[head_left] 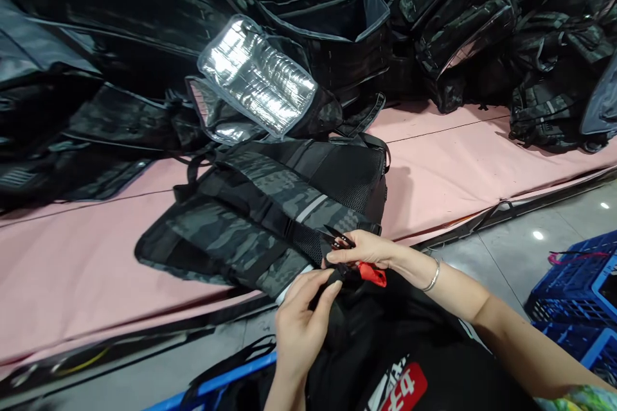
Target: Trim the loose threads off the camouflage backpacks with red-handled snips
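Observation:
A black and grey camouflage backpack [308,170] lies on the pink-covered table with its shoulder straps [289,189] facing up. Thumb and fingers of my left hand [303,314] pinch a black strap end [336,276] at the bag's near edge. Just beside it, my right hand [359,250] is closed around small black thread snips [341,239], their pointed blades toward the bag. A red piece [372,274] sticks out below the right palm. Fingers partly hide the strap end and the snips' handles.
A silver-lined flap [260,77] lies behind the bag. More dark camouflage bags, one open bag [318,13] among them, line the back of the pink table [443,167]. Blue crates [573,289] stand on the floor at right, and a blue edge [226,376] shows lower left.

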A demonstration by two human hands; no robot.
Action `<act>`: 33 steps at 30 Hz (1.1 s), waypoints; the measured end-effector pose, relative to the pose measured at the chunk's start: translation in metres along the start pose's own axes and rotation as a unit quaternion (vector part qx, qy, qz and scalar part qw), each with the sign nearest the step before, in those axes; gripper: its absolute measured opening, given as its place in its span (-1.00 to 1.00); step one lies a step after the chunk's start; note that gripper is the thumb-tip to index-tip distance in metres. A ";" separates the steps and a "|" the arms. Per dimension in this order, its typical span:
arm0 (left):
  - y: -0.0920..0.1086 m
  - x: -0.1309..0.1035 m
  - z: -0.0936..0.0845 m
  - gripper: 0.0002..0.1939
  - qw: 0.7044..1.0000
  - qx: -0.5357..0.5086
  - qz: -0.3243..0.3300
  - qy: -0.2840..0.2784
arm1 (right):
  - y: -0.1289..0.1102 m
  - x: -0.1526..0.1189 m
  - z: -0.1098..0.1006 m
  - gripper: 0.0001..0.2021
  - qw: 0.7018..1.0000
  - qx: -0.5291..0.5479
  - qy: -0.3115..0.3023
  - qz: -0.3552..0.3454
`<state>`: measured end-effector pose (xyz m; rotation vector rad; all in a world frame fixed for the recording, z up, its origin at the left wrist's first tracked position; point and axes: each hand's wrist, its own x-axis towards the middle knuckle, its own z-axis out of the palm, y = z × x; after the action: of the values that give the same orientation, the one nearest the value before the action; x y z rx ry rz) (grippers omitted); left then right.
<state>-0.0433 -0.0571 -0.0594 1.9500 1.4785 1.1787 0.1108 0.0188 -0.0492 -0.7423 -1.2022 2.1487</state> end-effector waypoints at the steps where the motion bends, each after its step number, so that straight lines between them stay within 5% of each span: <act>1: 0.001 0.000 -0.001 -0.86 1.000 -0.014 -0.003 0.009 | 0.001 -0.001 0.002 -0.60 1.000 0.022 0.012 0.011; 6: -0.002 -0.001 -0.002 -0.88 0.997 -0.071 -0.006 -0.025 | 0.005 -0.004 0.007 -0.56 0.998 0.040 0.045 0.033; 12: -0.023 -0.011 0.004 -0.81 0.979 -0.166 -0.105 0.044 | 0.006 -0.005 0.018 -0.53 0.991 0.095 0.099 -0.008; 18: -0.025 -0.013 0.003 -0.70 0.937 -0.279 -0.191 0.088 | 0.009 -0.008 0.025 -0.49 0.993 0.099 0.061 -0.002; 22: -0.019 -0.009 0.005 -0.68 0.923 -0.294 -0.220 0.117 | 0.012 -0.006 0.026 -0.51 0.994 0.081 0.047 0.049; 27: -0.025 -0.011 0.012 -0.65 0.915 -0.278 -0.243 0.166 | 0.014 -0.005 0.023 -0.51 0.998 0.029 0.048 0.031; 29: -0.027 -0.012 0.010 -0.62 0.916 -0.272 -0.257 0.147 | 0.015 -0.005 0.019 -0.53 0.998 -0.012 0.065 0.006; 33: -0.021 -0.006 -0.008 -0.60 0.930 -0.271 -0.246 0.015 | 0.016 -0.006 0.010 -0.62 0.974 -0.164 0.134 -0.083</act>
<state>-0.0628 -0.0562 -0.0729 1.1167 1.3545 1.2115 0.1045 0.0017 -0.0578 -0.9967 -1.4321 1.6708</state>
